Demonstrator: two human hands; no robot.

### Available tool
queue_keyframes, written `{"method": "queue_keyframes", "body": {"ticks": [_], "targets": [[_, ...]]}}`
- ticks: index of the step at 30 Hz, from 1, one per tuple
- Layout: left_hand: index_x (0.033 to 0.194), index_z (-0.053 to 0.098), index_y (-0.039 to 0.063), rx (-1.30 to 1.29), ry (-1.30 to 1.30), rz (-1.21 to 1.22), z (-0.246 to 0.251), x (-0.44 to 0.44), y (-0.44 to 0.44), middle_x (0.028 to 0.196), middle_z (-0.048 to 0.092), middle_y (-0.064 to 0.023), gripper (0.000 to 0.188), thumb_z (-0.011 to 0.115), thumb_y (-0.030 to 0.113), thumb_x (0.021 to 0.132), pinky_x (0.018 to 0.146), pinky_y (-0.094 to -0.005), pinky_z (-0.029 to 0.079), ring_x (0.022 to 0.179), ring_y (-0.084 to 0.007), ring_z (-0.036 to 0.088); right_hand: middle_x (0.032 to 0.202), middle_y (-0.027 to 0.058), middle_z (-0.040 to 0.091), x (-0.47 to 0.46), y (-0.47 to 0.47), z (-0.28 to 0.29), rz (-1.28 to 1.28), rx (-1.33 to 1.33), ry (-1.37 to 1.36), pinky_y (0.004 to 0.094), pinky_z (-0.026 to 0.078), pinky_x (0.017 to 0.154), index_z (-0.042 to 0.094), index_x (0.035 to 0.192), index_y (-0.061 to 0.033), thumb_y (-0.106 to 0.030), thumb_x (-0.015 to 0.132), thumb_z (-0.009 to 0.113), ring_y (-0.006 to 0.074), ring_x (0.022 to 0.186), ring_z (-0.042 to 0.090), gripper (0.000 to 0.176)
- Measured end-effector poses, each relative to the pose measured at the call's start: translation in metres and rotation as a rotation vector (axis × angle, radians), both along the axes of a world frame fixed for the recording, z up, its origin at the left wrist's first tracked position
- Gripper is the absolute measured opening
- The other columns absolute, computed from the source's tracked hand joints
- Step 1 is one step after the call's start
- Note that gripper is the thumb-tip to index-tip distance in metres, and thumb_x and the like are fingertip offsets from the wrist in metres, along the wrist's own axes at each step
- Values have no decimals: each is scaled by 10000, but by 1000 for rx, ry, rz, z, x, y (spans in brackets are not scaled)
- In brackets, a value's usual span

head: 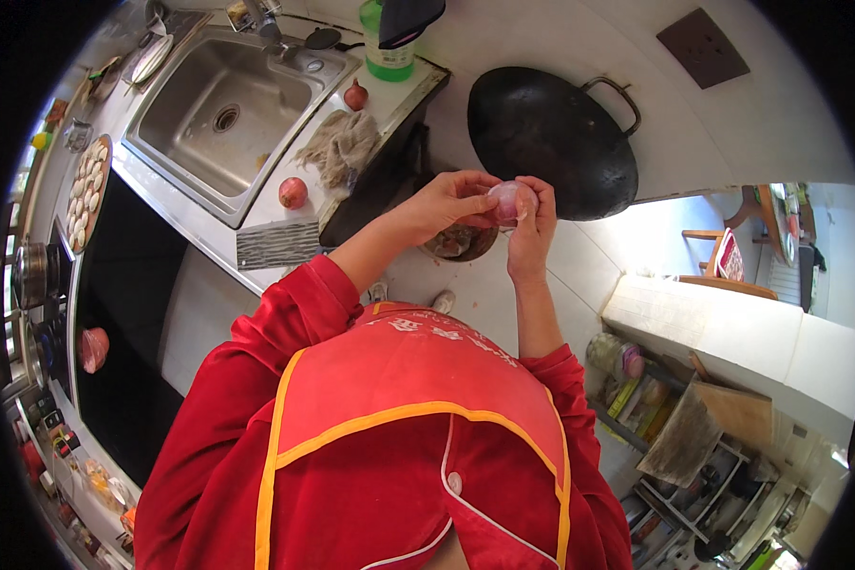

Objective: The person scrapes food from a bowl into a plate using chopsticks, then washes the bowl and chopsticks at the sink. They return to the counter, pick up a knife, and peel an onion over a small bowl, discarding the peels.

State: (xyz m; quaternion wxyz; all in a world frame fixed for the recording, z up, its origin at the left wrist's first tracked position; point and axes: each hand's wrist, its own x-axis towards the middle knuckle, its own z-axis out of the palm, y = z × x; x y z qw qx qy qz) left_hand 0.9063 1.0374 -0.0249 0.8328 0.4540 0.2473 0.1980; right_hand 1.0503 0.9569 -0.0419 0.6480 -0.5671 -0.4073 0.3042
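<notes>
A pale purple, peeled-looking red onion (504, 202) is held between the fingers of my left hand (463, 203) and my right hand (531, 224), above the floor. Partly hidden below them is a bin (491, 249) with scraps in it. To the left, one red onion with its skin (293, 193) lies on the white counter between the sink and the edge. Another small red onion (355, 95) sits farther back, near a crumpled beige cloth (342, 146). A cleaver-like blade with a patterned face (278, 244) lies at the counter's near corner.
A steel sink (178, 153) is set into the counter, with a green bottle (390, 63) behind it. A black wok (548, 142) hangs on the wall ahead. At the left stands a tray of dumplings (89, 192). Shelves and a wooden board (730, 417) are at the lower right.
</notes>
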Motion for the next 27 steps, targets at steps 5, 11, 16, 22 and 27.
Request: {"method": "queue_keyframes", "body": {"ticks": [5,11,16,22,27], "targets": [[1230,508,-20,-102,-6,19,0,-2,1,1124,573,-83,378,575,63,868,856,-293,545,975,-162,614,967,74,562,-9,0,11,-13,8,-196,294,449,809,561,1018,-35,-216,912,590,183,886,546,211],[1132,529,-2,-82,10,26,-8,4,1,1041,586,-66,303,611,59,846,831,-291,553,937,-154,614,940,94,554,-10,2,12,-33,6,-305,318,453,789,565,983,-30,-184,880,623,216,859,552,194],[1102,540,8,-33,7,40,-14,8,1,1019,595,-69,268,608,31,844,785,-285,563,905,-146,618,946,79,560,-8,4,2,-36,-7,-189,303,451,799,560,1000,-32,-185,878,634,192,862,544,209],[1075,552,-16,54,90,126,-12,11,-3,952,606,-88,261,574,-45,817,724,-273,565,811,-163,640,968,33,570,-7,6,-3,-30,-48,237,264,441,801,569,1001,-61,-243,961,548,116,876,521,188],[1140,542,-11,-16,58,194,-17,16,-7,954,603,-87,332,584,-5,811,678,-247,533,747,-146,621,981,32,580,-6,10,0,-34,-19,498,296,482,813,568,1075,-78,-335,1006,463,147,914,570,286]]}}
